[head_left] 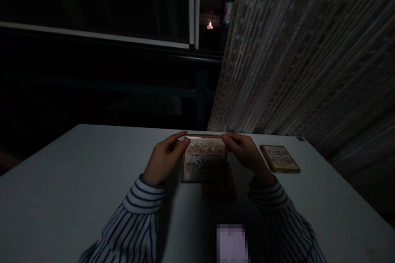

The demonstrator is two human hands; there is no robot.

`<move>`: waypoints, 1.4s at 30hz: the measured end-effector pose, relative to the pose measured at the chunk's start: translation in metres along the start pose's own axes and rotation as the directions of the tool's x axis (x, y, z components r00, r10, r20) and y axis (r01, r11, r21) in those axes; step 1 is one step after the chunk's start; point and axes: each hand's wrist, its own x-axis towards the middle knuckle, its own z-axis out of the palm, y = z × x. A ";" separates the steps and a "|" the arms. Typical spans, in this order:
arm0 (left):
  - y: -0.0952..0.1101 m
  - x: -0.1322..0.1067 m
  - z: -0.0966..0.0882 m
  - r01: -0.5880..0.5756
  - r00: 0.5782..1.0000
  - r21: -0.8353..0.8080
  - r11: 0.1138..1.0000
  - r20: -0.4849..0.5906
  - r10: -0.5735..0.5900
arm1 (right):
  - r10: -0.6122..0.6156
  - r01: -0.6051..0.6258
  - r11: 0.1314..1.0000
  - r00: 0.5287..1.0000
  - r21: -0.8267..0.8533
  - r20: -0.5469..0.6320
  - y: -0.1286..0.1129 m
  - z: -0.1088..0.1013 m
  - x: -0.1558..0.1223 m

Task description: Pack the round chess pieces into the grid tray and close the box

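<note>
My left hand [163, 156] and my right hand [245, 152] pinch the far corners of a flat square Chinese chess box lid [204, 159], held a little above the white table [77, 181]. The lid has a gold frame and printed lettering that reads upside down to me. Under it, partly hidden, lies a reddish patterned box part [219, 190] on the table. A second, smaller framed square piece [279, 158] lies flat to the right of my right hand. Both sleeves are white with blue stripes.
The room is dark. A woven blind or curtain [302, 57] hangs close behind the table at the right. A dark window with a white frame [193, 8] is at the back. A blurred pale patch [232, 243] sits near the table's front edge.
</note>
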 end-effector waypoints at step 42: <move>-0.009 0.004 -0.008 0.054 0.990 0.064 0.997 0.126 -0.061 | -0.048 0.045 0.988 0.999 -0.151 -0.012 0.010 -0.007 0.001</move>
